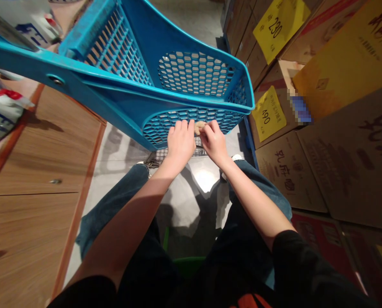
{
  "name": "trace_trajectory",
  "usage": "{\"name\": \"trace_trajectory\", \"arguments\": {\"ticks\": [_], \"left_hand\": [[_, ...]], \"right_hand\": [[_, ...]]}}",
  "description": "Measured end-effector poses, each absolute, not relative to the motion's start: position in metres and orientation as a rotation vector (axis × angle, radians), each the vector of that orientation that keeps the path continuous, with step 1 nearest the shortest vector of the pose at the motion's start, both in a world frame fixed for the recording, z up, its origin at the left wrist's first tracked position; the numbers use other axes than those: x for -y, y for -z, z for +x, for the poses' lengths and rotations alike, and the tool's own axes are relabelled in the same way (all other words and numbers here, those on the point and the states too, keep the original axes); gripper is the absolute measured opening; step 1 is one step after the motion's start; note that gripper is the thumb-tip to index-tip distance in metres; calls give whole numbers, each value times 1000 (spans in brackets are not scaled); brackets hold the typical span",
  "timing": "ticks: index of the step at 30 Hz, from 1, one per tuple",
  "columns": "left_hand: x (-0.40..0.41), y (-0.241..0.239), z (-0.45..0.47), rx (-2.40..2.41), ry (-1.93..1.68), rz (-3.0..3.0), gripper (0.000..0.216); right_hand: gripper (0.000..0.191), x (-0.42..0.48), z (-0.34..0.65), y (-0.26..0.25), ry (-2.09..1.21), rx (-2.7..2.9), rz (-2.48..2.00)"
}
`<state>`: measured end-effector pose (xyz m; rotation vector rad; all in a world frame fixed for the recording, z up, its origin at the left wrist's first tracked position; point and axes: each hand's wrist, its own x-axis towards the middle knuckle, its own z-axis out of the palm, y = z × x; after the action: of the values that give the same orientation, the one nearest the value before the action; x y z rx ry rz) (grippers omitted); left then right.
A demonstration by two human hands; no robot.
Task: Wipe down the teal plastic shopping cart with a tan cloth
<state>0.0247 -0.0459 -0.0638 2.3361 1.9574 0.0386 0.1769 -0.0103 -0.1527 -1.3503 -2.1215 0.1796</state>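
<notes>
My left hand (180, 140) and my right hand (215, 140) meet in front of the blue plastic shopping basket (110, 85). Between their fingertips is a small tan, lumpy piece (199, 127) that resembles a knob of ginger; I cannot be sure of its kind. Both hands are closed on it, the left from its left end and the right from its right end. Behind them rises the basket's honeycomb side, and no contents show through the open top. My fingers hide part of the piece.
Wooden cabinets (40, 171) stand at left, with plastic-wrapped packages (1, 109) on top. Cardboard cartons (287, 167) are stacked at right, bearing yellow price sheets (270, 113). Grey tiled floor (181, 205) shows between my knees, above a green edge (189, 265).
</notes>
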Motion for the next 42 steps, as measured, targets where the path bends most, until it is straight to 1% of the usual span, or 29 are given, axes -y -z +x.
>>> {"name": "trace_trajectory", "arguments": {"ticks": [3,10,17,23,25,32,35,39,42], "left_hand": [[46,65,25,-1956,-44,2344,60],[44,72,25,-1965,-104,2352,60],[43,75,23,-1959,-167,2369,60],[43,78,21,-1958,-234,2375,60],[43,78,22,-1963,-245,2371,59],[44,74,22,-1958,-198,2355,60],[43,75,21,-1957,-190,2359,59],[41,77,21,-1964,-225,2360,58],[41,79,22,-1961,-277,2363,58]], "right_hand": [[20,4,182,146,-174,2050,-1265],[16,9,177,182,-270,2154,-1380],[16,2,185,156,-179,2050,-1279],[14,10,180,177,-307,2214,-1557],[14,13,177,178,-309,2221,-1577],[20,1,190,150,-140,2039,-1274],[18,2,194,161,-175,2066,-1344],[14,10,192,180,-321,2157,-1513],[13,10,192,173,-290,2108,-1465]]}}
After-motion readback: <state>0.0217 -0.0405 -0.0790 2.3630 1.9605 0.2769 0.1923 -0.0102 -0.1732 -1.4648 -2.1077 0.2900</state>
